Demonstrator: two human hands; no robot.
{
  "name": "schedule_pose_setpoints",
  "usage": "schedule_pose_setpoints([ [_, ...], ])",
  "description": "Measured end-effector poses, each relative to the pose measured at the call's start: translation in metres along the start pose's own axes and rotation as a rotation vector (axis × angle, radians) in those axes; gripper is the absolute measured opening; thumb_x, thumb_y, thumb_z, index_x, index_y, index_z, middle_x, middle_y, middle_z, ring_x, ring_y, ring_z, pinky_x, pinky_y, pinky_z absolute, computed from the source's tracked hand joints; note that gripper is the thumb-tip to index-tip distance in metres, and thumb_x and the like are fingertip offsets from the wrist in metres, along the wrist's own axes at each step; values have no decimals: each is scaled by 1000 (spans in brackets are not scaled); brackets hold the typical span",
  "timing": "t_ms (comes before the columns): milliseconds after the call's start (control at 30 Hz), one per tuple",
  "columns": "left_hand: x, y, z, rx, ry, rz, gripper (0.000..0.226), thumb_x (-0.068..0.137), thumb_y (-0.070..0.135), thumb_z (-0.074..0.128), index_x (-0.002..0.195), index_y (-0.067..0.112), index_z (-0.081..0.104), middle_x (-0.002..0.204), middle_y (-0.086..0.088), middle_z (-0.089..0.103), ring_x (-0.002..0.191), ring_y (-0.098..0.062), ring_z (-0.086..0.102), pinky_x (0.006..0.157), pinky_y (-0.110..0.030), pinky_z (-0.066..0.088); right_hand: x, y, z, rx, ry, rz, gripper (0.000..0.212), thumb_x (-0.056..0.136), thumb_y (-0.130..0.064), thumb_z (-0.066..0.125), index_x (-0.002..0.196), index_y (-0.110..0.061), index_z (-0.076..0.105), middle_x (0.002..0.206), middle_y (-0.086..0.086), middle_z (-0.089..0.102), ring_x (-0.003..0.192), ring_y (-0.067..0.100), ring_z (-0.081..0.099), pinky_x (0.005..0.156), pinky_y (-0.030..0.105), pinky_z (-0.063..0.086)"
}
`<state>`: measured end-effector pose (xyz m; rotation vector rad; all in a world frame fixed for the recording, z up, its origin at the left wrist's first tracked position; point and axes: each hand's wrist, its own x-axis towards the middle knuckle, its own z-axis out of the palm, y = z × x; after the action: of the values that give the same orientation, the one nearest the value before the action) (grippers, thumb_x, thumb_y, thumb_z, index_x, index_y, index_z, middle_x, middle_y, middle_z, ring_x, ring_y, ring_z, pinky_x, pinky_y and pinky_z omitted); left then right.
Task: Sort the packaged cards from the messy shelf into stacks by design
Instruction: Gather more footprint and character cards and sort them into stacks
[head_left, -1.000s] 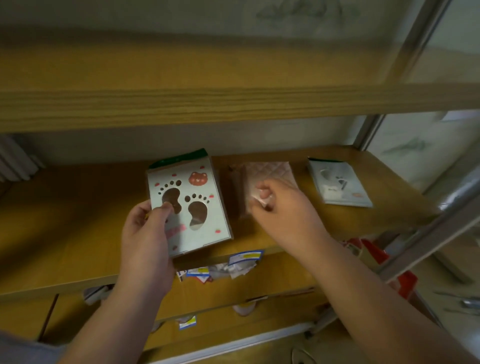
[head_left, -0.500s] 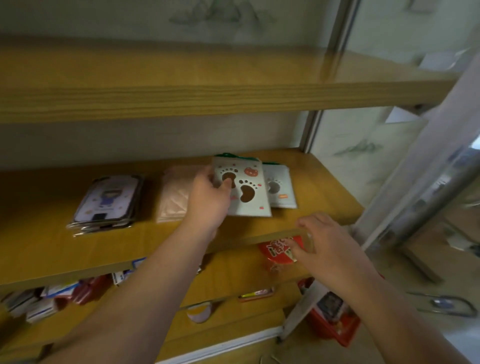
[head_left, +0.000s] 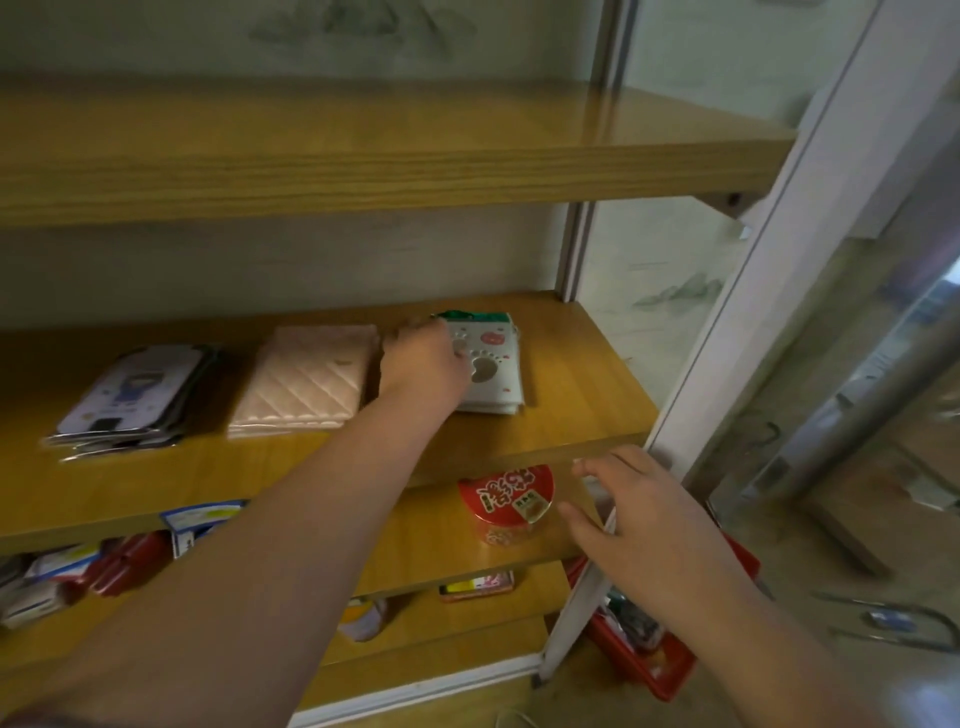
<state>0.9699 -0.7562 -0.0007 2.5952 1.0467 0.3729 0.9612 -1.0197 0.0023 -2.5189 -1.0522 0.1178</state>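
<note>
My left hand (head_left: 423, 364) lies across the footprint card pack (head_left: 491, 364) at the right end of the middle shelf (head_left: 582, 410), fingers curled over its left edge and top corner. The pack sits on at least one other pack of the same kind. Its face is pale grey with paw-like prints, a small red round mark near the top right and a green header strip along the back edge; any lettering on it is too small to read.

Just left of it, with a narrow gap between them, is a stack of pink quilted packs (head_left: 306, 384), lying flat. Further left again, well apart, is a looser stack of lilac character packs (head_left: 135, 395) (a little figure printed on top, writing too blurred to read).

My right hand (head_left: 634, 514) hovers in front of the shelf's front edge, fingers spread and relaxed, holding nothing. Just to its left, on the shelf below, stands a red tub (head_left: 506, 504) with large white Chinese characters on its lid, which I cannot make out. More jumbled packets (head_left: 202, 522) show at the left of that lower shelf.
</note>
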Motion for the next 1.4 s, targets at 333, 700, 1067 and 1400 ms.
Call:
schedule_pose_setpoints([
  [333, -68, -62, -29, -288, 263, 104, 34, 93, 18, 61, 126, 16, 68, 139, -2, 60, 129, -19, 53, 105, -22, 38, 29, -34, 21, 65, 10, -160, 43, 92, -53, 55, 130, -34, 55, 118, -19, 48, 107, 1, 51, 89, 25, 52],
  [700, -124, -166, -84, -178, 340, 83, 32, 89, 13, 68, 121, 13, 71, 138, -2, 61, 134, -18, 49, 111, -22, 32, 46, -140, 71, 105, -15, -328, 38, 91, -49, 60, 124, -31, 60, 119, -15, 53, 110, 7, 54, 92, 27, 49],
  [1067, -203, -328, -170, -182, 350, -59, 35, 94, 17, 63, 129, 19, 66, 139, 5, 58, 135, -14, 48, 111, -33, 41, 12, -304, 129, 184, -51, -454, 30, 88, -41, 67, 115, -27, 65, 113, -13, 57, 105, 10, 57, 89, 30, 49],
  [1400, -281, -521, -276, -182, 309, -122, 35, 95, 24, 62, 129, 27, 65, 137, 15, 57, 129, -3, 50, 107, -19, 37, -37, -506, 195, 95, -101, -517, 38, 92, -48, 59, 126, -31, 59, 118, -14, 53, 111, 9, 53, 91, 26, 47],
])
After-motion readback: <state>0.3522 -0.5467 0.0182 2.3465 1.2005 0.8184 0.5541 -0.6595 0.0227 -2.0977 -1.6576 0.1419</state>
